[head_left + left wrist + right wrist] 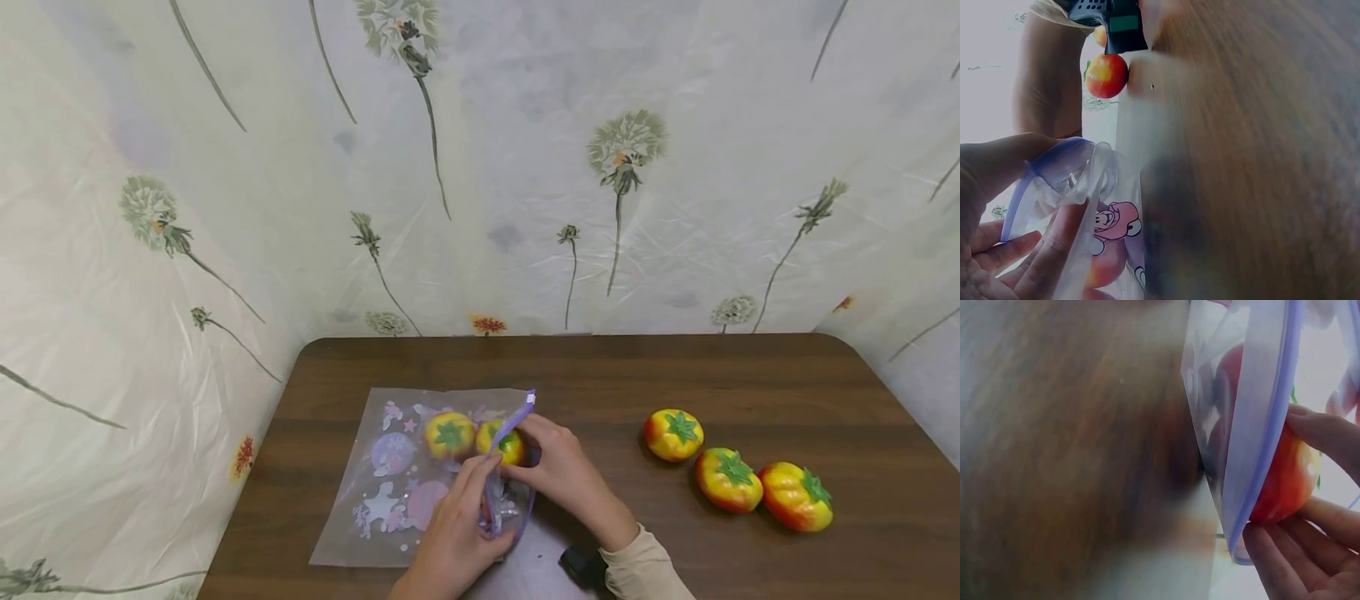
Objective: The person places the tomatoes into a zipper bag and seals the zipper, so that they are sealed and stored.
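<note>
A clear zip bag (pixel 352 508) with a purple rim and pastel cartoon prints lies flat on the table, its mouth toward the right. My left hand (pixel 457 529) grips the rim of the mouth, which stands parted in the left wrist view. One yellow-and-red tomato-shaped fruit (pixel 450 435) with a green star-shaped top shows through the plastic. With thumb and fingers, my right hand (pixel 562 471) holds another such fruit (pixel 1288 478) at the mouth, partly behind the purple rim (pixel 1275 419). Darker red shapes show through the bag's wall in the right wrist view.
Three more yellow-and-red fruits (pixel 729 481) sit on the brown wooden table (pixel 600 367) to the right. A black object (pixel 583 567) is by my right wrist. Dandelion-printed sheeting (pixel 510 167) hangs behind and at the sides.
</note>
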{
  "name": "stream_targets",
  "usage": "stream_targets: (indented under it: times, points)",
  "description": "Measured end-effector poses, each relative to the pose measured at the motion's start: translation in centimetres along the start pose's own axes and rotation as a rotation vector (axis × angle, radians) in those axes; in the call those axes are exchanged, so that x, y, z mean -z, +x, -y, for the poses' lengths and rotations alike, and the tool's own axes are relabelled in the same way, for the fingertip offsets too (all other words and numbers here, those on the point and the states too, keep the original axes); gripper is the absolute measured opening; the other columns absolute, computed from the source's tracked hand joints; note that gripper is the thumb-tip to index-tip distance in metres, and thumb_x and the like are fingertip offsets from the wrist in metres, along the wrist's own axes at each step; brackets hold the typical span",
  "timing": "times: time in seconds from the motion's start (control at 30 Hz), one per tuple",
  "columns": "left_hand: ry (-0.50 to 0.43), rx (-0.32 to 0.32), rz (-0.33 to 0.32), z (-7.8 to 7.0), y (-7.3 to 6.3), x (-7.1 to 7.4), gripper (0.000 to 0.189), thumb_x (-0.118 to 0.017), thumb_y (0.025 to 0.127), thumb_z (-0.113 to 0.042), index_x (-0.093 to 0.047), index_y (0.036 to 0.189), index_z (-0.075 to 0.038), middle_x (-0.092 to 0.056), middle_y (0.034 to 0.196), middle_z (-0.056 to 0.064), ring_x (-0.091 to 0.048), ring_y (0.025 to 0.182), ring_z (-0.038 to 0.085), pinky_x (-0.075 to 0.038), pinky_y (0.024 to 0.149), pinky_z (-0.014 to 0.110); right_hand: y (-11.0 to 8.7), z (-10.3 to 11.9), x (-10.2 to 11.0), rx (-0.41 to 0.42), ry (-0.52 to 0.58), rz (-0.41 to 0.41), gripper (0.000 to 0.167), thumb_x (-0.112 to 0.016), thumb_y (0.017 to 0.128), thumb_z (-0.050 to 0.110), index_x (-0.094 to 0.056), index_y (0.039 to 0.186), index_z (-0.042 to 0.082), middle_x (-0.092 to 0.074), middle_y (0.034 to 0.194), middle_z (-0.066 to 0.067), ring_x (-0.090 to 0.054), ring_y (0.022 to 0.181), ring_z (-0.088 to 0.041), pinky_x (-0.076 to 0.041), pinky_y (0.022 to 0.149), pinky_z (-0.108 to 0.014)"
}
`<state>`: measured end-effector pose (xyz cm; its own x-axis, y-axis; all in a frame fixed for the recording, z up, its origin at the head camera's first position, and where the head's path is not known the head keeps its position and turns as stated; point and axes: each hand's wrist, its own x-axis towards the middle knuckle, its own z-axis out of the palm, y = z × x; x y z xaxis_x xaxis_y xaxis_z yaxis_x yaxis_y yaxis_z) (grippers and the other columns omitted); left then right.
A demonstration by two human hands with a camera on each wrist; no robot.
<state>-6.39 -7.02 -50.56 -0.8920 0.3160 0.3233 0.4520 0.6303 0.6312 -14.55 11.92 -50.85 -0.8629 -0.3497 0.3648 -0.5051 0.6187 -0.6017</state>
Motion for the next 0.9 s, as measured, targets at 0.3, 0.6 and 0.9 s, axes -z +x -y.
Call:
stream_targets:
  times: [0.3, 0.6, 0.9]
  points:
    - [-0.025, 0.016, -0.006, 0.1, 0.1, 0.1, 0.094, -0.097, 0.068, -0.016, -0.048, 0.148, -0.008, -0.054, 0.144, 0.005, -0.060, 0.090, 0.008, -0.056, 0.079, 0.023, 0.2, -0.3, 0.5, -0.010, 0.024, 0.063, 0.062, -0.095, 0.072, 0.030, -0.070, 0.126, 0.012, -0.073, 0.123, -0.003, -0.070, 0.111, -0.022, -0.059, 0.096, -0.044]
    - [-0.037, 0.022, 0.014, 0.0, 0.1, 0.1, 0.094, -0.096, 0.069, -0.016, -0.047, 0.149, -0.009, -0.054, 0.144, 0.005, -0.057, 0.085, 0.004, -0.055, 0.078, 0.023, -0.2, -1.0, 1.3, -0.005, 0.053, 0.133, 0.054, -0.093, 0.076, 0.031, -0.072, 0.122, 0.010, -0.076, 0.118, -0.005, -0.072, 0.106, -0.022, -0.060, 0.092, -0.041]
    - [-0.035, -0.004, -0.018, -0.1, 0.0, 0.0, 0.095, -0.097, 0.066, -0.014, -0.048, 0.148, -0.007, -0.054, 0.144, 0.005, -0.059, 0.084, 0.004, -0.053, 0.073, 0.019, 0.4, -0.1, 0.1, 0.021, 0.032, 0.039, 0.045, -0.093, 0.075, 0.020, -0.074, 0.116, 0.012, -0.077, 0.112, -0.003, -0.074, 0.100, -0.020, -0.061, 0.087, -0.036]
